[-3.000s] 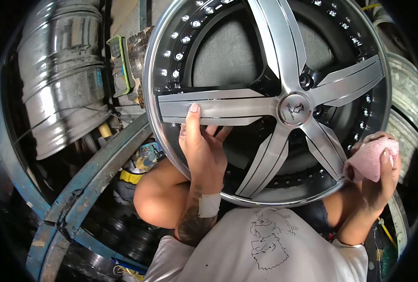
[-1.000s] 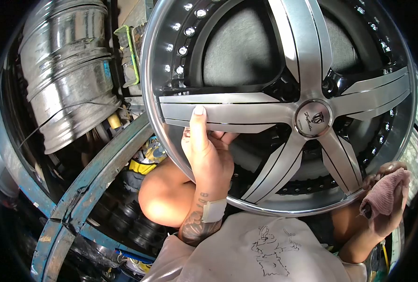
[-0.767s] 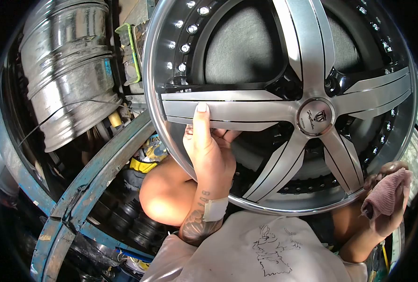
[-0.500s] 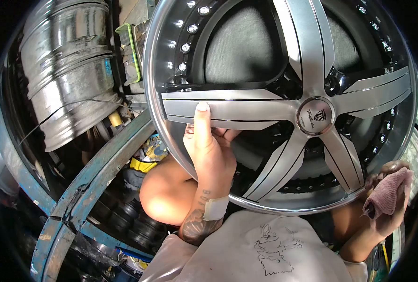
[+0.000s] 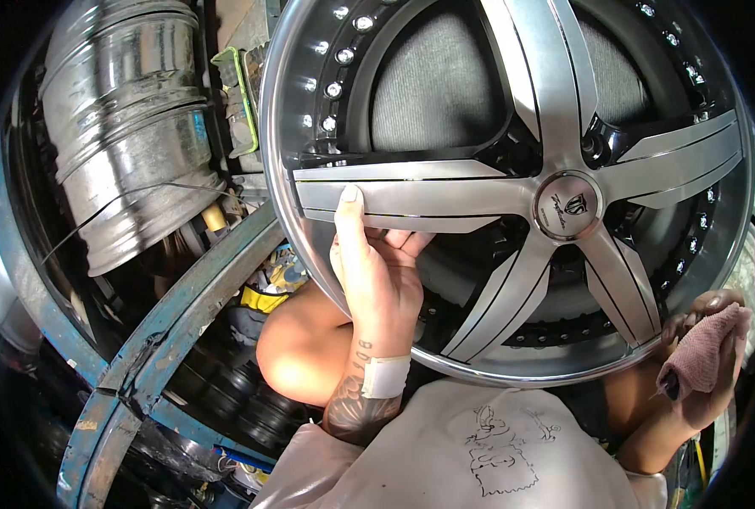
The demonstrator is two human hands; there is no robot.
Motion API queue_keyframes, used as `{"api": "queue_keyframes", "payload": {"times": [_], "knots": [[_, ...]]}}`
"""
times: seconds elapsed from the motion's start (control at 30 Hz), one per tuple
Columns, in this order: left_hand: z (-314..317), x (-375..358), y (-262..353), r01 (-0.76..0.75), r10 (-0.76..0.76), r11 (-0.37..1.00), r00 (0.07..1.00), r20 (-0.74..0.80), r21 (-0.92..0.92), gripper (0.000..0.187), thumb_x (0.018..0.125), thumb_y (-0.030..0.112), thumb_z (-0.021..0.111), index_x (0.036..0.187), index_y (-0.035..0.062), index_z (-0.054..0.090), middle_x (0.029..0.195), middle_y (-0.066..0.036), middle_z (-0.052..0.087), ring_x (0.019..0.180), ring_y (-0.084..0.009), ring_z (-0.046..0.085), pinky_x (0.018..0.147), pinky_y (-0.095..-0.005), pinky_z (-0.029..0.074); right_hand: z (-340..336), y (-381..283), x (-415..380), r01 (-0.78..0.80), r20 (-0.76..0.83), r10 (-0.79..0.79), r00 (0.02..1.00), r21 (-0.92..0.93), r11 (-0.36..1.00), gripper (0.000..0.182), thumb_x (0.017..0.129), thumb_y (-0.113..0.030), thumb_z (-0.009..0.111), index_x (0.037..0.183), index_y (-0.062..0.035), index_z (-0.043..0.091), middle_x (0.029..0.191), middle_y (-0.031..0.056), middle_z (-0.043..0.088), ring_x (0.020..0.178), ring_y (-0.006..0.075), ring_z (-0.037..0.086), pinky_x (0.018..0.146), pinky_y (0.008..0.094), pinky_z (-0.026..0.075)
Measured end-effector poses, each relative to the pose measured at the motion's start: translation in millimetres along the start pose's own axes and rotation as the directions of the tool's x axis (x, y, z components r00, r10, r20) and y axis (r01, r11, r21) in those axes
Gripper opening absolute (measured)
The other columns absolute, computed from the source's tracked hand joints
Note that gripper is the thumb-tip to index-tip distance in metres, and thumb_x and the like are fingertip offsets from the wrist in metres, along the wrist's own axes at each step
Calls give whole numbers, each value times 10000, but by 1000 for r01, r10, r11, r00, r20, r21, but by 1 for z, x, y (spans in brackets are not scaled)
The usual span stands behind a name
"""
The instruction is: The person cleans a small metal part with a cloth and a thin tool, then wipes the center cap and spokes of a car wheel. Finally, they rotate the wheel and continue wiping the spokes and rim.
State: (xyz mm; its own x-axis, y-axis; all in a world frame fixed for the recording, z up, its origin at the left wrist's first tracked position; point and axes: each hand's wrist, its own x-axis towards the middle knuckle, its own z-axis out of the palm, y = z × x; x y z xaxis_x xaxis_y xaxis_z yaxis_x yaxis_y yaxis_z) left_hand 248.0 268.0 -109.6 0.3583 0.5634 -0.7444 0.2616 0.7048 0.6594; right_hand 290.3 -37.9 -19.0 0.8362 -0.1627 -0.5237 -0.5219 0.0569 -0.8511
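A large alloy wheel [image 5: 445, 197] with silver spokes, thin black lines and a black inner barrel rests tilted against my lap. At its hub sits a round center cap [image 5: 568, 205] with a dark emblem. My left hand [image 5: 377, 276] clasps the left spoke, thumb flat on its face and fingers curled behind its lower edge. In my right hand [image 5: 713, 407] is a folded pink cloth [image 5: 700, 360], held at the lower right of the wheel, with fingertips right by the polished lip. A strip of white tape [image 5: 386, 377] wraps my left wrist.
Scuffed silver metal wheels [image 5: 131, 127] lie stacked at upper left. A worn blue metal frame [image 5: 170, 331] curves past my left side, and a green-edged bracket [image 5: 246, 106] stands behind it. Dark round parts [image 5: 259, 407] and a yellow item [image 5: 261, 299] lie low beside my knee.
My left thumb has slid slightly left along the spoke, and the fingers behind have opened out a little. My right hand and the cloth have barely moved.
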Motion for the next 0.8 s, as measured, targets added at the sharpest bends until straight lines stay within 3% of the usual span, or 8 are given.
{"api": "queue_keyframes", "payload": {"times": [0.13, 0.37, 0.53, 0.8], "knots": [[5, 0, 1, -11, 11, 1000, 1000, -26, 17, 357, 968, 355, 605, 1021, 2, 605, 928, -94, 689, 754, -165, 697, 682, -364, 631, -17, -2, 1, -25, 156, 20, 988, 27, 999, 332, 1065, -308, 358, 1127, 1, 462, 954, 96, 508, 772, 160, 550, 684, 270, 483], [7, 0, 1, -19, 20, 999, 1000, -15, 33, 378, 970, 360, 603, 1047, -10, 593, 915, -105, 690, 757, -203, 716, 689, -378, 639, -20, 1, -2, -29, 75, 27, 997, 31, 999, 303, 1057, -288, 370, 1117, -5, 459, 953, 94, 498, 716, 159, 539, 658, 265, 478], [1, 3, 1, -9, 10, 1000, 1000, -19, 18, 377, 973, 350, 597, 1061, -16, 590, 939, -117, 693, 782, -224, 723, 699, -388, 641, -20, -1, -1, -29, 114, 36, 993, -59, 998, 397, 1059, -399, 324, 1084, -25, 457, 914, 93, 497, 669, 160, 576, 628, 303, 485], [0, 4, 0, -19, 18, 999, 1000, 2, 28, 359, 970, 339, 604, 1055, -9, 588, 953, -122, 693, 781, -219, 724, 688, -387, 646, -19, 1, -3, -6, 122, 5, 992, 2, 1000, 363, 1047, -345, 375, 1102, 6, 449, 936, 109, 487, 695, 163, 541, 586, 275, 457]]}}
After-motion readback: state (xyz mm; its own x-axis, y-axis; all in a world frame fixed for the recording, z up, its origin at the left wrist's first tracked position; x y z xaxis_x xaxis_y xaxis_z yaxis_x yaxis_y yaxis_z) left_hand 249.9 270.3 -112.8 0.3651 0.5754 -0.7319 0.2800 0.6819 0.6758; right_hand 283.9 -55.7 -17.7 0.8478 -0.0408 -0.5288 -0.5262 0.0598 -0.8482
